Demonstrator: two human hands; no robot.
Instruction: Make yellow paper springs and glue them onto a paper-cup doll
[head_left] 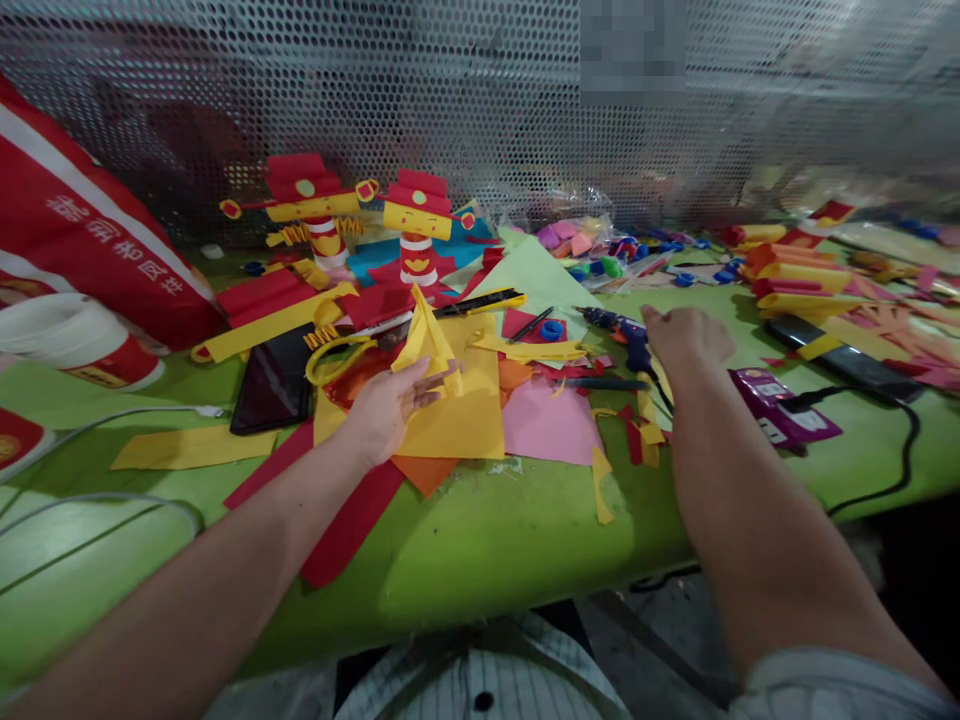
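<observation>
In the head view, my left hand (386, 405) pinches a folded piece of yellow paper (424, 335), which rises to a point above my fingers. Under it lie a flat yellow sheet (469, 425), a pink sheet (551, 425) and red strips. My right hand (690, 345) is at the right, just beside a dark blue glue gun (634, 340) whose nozzle points left. The fingers of this hand are hidden behind its back, so I cannot see whether it touches the glue gun. Yellow-handled scissors (334, 365) are left of the folded paper.
Two red and yellow paper figures (416, 235) stand at the back before a perforated metal panel (465, 100). A dark phone (274, 380) and paper cups (82, 340) are left. A purple power box (784, 408) with a black cord lies right, near stacked paper rolls (799, 275).
</observation>
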